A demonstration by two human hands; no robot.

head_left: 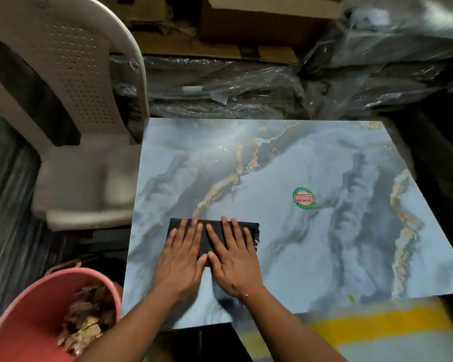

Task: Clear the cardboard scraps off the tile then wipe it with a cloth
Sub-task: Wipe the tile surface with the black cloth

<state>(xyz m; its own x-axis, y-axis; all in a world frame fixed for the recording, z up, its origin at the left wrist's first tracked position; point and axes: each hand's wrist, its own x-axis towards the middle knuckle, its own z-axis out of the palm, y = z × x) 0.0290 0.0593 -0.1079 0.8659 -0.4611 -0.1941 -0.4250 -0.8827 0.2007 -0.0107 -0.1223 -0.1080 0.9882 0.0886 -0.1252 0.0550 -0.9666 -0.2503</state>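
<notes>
Both hands, left hand [181, 259] and right hand [232, 259], press flat with straight fingers on a folded black cloth [204, 237] near the left front of the glossy blue-grey marble-patterned tile [324, 252]. Bare tile spreads right and beyond. Brown cardboard scraps [85, 320] lie in the pink plastic bucket [24, 325] beside the tile's left edge.

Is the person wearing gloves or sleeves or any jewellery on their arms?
No gloves and no sleeves in view: the left hand and the right hand are bare, with bare forearms. A small orange spot sits at the right wrist; it is too small to identify.

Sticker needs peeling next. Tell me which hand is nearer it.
Right. The right hand lies below-left of the sticker; the left hand lies farther left.
</notes>
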